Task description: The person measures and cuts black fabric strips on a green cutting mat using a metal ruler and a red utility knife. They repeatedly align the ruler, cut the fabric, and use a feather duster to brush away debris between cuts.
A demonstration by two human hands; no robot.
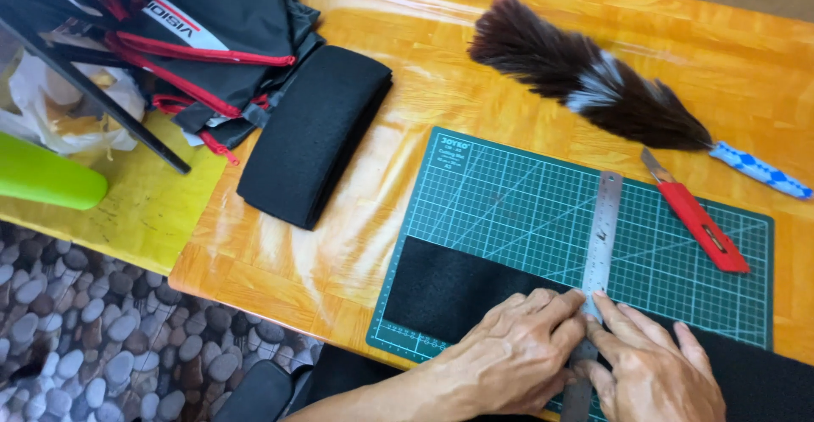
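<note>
Steel ruler [599, 244] pinned on black felt [449, 290] by both hands' flattened fingers [555, 303].

We note a brushed steel ruler [600, 235], dull grey, lying on a matt green rubbery cutting mat [509, 193]. The black felt strip [449, 290] looks soft and lint-matt, as does the folded felt [314, 134]. The tabletop [407, 74] is glossy varnished wood. The cutter [699, 223] has a smooth red plastic body; the duster [585, 78] is fluffy feathers.

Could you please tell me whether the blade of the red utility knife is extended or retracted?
Extended: the red utility knife lies on the cutting mat with a grey blade protruding from its upper end.
</note>
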